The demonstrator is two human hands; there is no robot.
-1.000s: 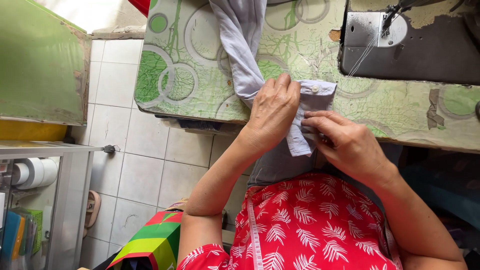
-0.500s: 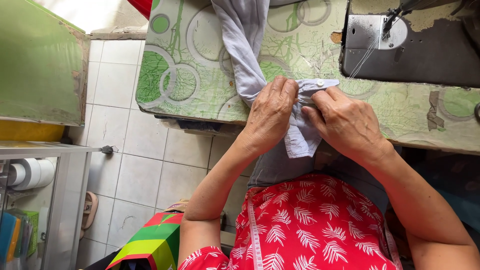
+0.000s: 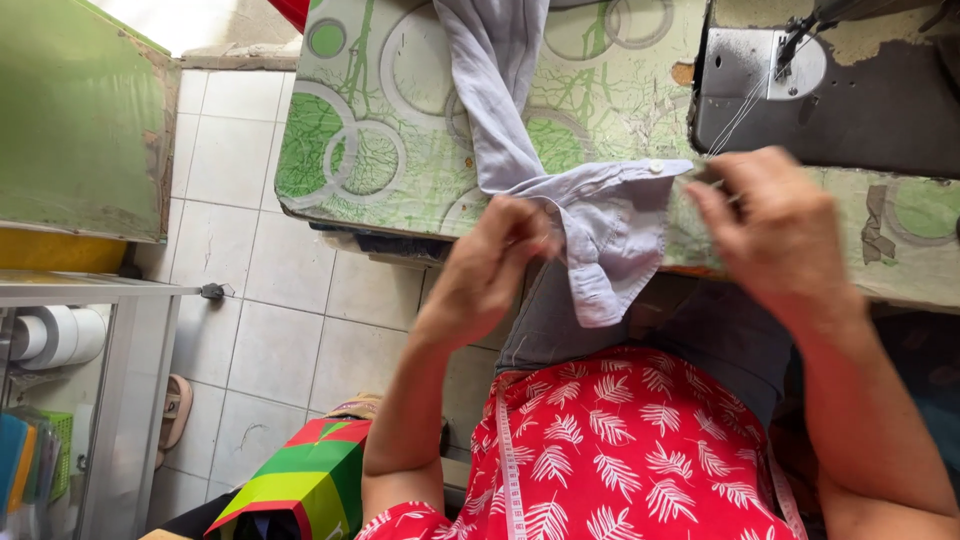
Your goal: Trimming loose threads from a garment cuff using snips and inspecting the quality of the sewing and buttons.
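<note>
1. My left hand (image 3: 500,262) pinches the pale lilac shirt cuff (image 3: 610,235) at its left edge.
2. My right hand (image 3: 775,225), fingers narrowly curled, touches the cuff's buttoned right end; what it holds is unclear.
3. The cuff's long axis runs sideways between them, over the tabletop (image 3: 400,130) edge, near the sewing machine (image 3: 830,95).

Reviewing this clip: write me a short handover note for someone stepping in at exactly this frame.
Left hand: pinching the pale lilac shirt at the edge of the sewing table.
Right hand: raised beside the shirt's buttoned band, fingers drawn together near a thin thread that runs up to the sewing machine; blurred, so any small item in it cannot be made out.
Shirt: mostly on the table, one end hanging over the edge toward the lap; white button visible on the band.
Done: shirt is off the machine's needle area.
Left: thread looks uncut; a measuring tape lies on the lap.
</note>
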